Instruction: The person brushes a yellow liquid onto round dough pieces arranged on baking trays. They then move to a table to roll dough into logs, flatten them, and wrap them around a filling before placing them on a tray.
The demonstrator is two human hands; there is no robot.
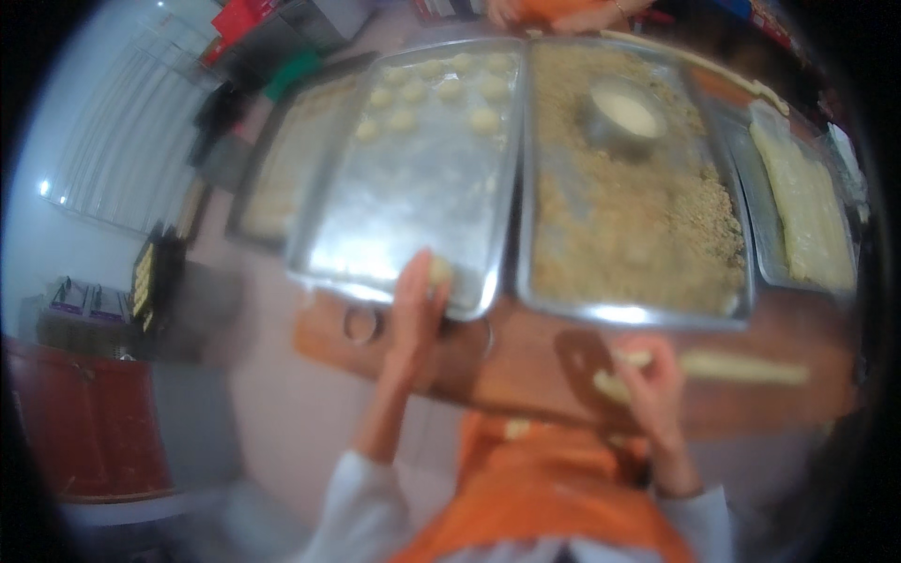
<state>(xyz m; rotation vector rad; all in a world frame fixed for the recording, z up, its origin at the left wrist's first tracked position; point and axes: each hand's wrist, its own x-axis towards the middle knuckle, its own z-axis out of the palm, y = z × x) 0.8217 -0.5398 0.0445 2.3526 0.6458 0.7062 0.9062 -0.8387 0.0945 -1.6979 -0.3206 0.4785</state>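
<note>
At the near end of a metal tray (415, 190), my left hand (415, 310) has its fingers around a pale dough ball (440, 271). Several similar dough balls (450, 89) sit in rows at the tray's far end. My right hand (654, 383) is over the wooden table, its fingers closed on a small piece of dough (637, 357). Another dough piece (611, 387) lies just left of that hand, partly covered by it. A long dough roll (746, 369) extends to the right along the tabletop. Blur softens the finger details.
A second tray (633, 314) holds a crumbly brown mixture (612, 232) and a metal bowl (605, 134). Right of it, a tray (760, 232) carries plastic-wrapped dough (806, 204). A metal ring (362, 325) lies near the wooden table's (521, 373) edge. Another person's hands (577, 20) are across the table.
</note>
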